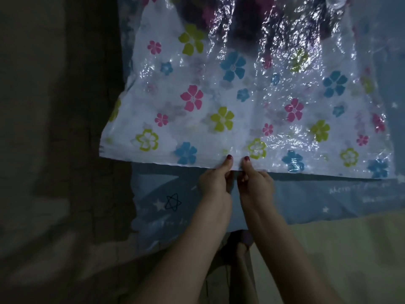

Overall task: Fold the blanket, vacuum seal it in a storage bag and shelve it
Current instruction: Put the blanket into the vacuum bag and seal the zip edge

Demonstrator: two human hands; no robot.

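**Both hands pinch the bag's near edge**

Head camera: a crinkled, glossy plastic storage bag (241,102), printed with pink, blue and green flowers, lies flat on a blue star-patterned sheet (306,198). The dark blanket (241,20) shows through its far end. The left hand (215,183) and right hand (255,183), side by side, each pinch the bag's straight near edge, thumbs on top.

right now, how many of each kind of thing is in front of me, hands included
storage bag: 1, flower print
blanket: 1, dark, inside the bag
hands: 2, left hand and right hand, each pinching the bag's near edge
star-print sheet: 1, under the bag
total: 5
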